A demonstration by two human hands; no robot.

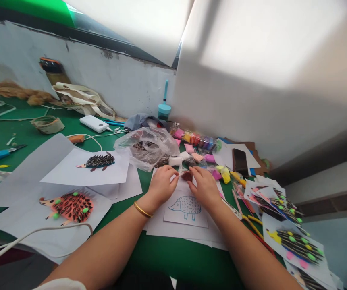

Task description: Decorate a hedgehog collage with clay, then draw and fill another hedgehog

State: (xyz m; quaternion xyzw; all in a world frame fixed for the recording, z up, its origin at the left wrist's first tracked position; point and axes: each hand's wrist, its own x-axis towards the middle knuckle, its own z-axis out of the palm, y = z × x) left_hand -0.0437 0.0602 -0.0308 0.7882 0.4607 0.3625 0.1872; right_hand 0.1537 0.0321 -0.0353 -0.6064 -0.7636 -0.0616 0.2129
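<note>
My left hand and my right hand meet above white paper at the middle of the table. Between their fingertips is a small packet of brown modelling clay. My left fingers pinch its clear edge, while my right thumb and fingers grip the brown part. Just below lies a paper with a blue hedgehog drawing. A clear plastic bag of sunflower seeds stands beyond my left hand. Small clay packets in pink, white and peach lie beyond my right hand.
Hedgehog pictures with seeds lie at left and in a pile at right. Scissors rest by my right forearm. A blue craft knife, a power bank, a phone and a white cable are around.
</note>
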